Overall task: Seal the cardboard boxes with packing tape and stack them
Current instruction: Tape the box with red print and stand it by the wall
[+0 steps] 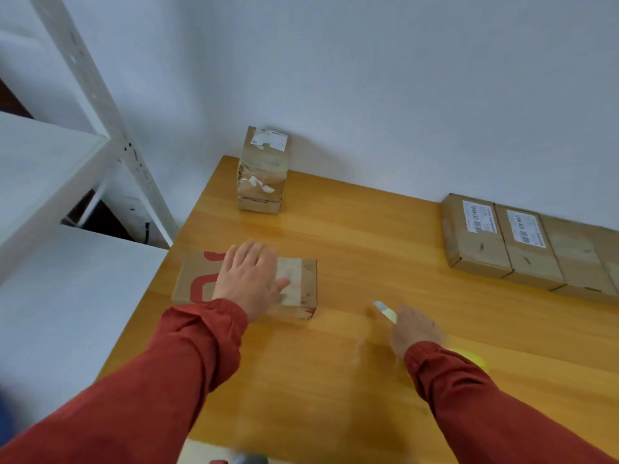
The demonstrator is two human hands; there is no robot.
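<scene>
The left hand [249,279] lies flat, fingers straight and spread, palm down on the top of a flat cardboard box [192,279] near the left edge of the table [368,236]. Large red printed shapes run across the box's top. The hand covers part of them, so no word can be read. A pale worn patch shows on the lid by the fingertips. The box is closed and its contents are hidden.

The right hand [415,329] is over bare wood to the right of that box, apart from it. It is smeared by motion. A thin pale strip [385,309] juts out past its fingers, and a yellow-green blur [474,361] shows beside the wrist. I cannot tell whether the fingers grip anything. Both arms wear red sleeves.

At the far edge of the table, against the white wall, stands a stack of boxes [263,175], brown and glossy with tape and bearing torn white label scraps.

Along the right side lies a row of flat boxes [479,252], side by side and touching. Two carry white shipping labels [479,216] with barcodes, but the print is too small to read. A white metal shelf rack [100,105] stands to the left of the table.
</scene>
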